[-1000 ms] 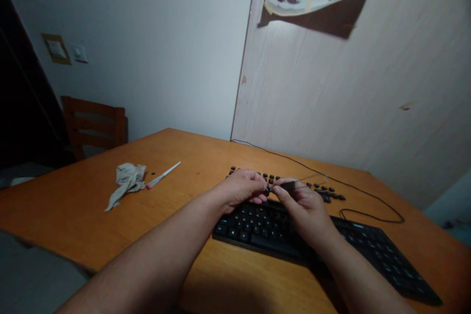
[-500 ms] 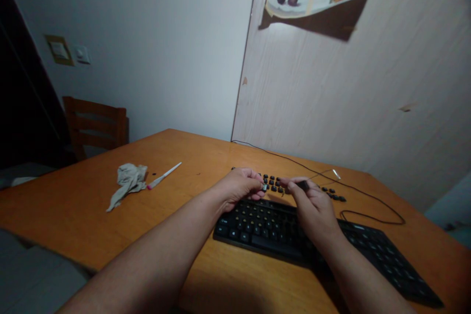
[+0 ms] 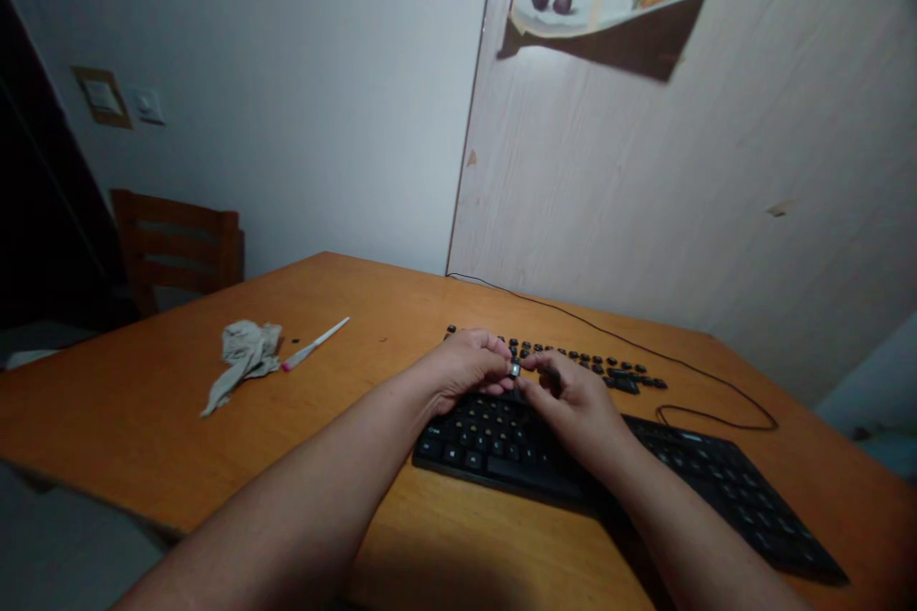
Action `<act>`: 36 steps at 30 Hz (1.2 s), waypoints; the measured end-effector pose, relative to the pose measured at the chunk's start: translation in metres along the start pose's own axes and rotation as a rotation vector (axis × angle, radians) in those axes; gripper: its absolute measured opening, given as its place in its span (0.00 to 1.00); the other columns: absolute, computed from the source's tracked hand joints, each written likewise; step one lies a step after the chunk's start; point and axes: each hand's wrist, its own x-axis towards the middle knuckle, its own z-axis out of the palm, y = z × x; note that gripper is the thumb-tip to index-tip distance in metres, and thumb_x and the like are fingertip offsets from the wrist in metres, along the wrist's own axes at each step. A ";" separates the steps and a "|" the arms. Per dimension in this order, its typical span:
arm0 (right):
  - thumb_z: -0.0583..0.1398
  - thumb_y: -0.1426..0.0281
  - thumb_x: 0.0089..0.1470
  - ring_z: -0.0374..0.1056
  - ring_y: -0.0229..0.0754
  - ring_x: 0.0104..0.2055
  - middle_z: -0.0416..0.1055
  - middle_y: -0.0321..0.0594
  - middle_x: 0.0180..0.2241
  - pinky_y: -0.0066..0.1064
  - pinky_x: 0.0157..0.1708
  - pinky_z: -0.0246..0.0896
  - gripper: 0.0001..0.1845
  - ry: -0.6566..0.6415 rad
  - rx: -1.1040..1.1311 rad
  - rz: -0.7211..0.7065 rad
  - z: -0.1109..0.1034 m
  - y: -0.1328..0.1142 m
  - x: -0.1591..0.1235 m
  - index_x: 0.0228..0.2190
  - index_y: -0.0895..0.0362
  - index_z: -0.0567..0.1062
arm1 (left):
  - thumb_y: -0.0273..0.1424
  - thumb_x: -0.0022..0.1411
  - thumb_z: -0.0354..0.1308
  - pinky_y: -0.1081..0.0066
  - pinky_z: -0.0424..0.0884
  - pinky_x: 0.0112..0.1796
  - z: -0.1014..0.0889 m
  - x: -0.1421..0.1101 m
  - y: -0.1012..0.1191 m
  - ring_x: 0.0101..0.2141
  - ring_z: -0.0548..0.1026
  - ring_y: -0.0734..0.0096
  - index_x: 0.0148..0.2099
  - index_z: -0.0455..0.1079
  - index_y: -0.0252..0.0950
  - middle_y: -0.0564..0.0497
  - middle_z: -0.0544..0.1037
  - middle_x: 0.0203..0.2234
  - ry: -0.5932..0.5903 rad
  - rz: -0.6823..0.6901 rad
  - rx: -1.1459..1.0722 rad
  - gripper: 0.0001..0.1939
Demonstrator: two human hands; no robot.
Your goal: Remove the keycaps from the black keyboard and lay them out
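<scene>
Between the thumb and fingers of my left hand [image 3: 477,365] is a small keycap [image 3: 514,369], its pale side showing. My right hand [image 3: 577,396] has come up beside it, with fingertips at or very near the keycap; touch cannot be made out. A dark tool [image 3: 551,380] is partly hidden in its curled fingers. Both hands are over the upper part of a black keyboard [image 3: 530,468], where bare key mounts show in the left section. Behind them lie rows of loose black keycaps [image 3: 608,363] on the table.
A wooden table [image 3: 387,296] carries a crumpled grey cloth [image 3: 247,353] and a white stick with a pink end [image 3: 315,344] on the left. A black cable [image 3: 716,377] runs along the back right. A chair [image 3: 179,243] stands beyond the left edge, near the wall.
My right hand has moved left to the keycap in my left hand. The thin wire and pale tip that stuck out behind the right hand no longer show. The left hand barely moved.
</scene>
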 end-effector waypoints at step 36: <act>0.63 0.64 0.48 0.70 0.41 0.30 0.77 0.36 0.27 0.28 0.29 0.56 0.08 -0.296 -0.307 0.217 0.010 0.041 0.051 0.31 0.51 0.81 | 0.27 0.51 0.57 0.80 0.57 0.19 -0.029 0.009 0.010 0.18 0.65 0.82 0.33 0.67 0.34 0.51 0.75 0.25 0.327 0.156 0.054 0.04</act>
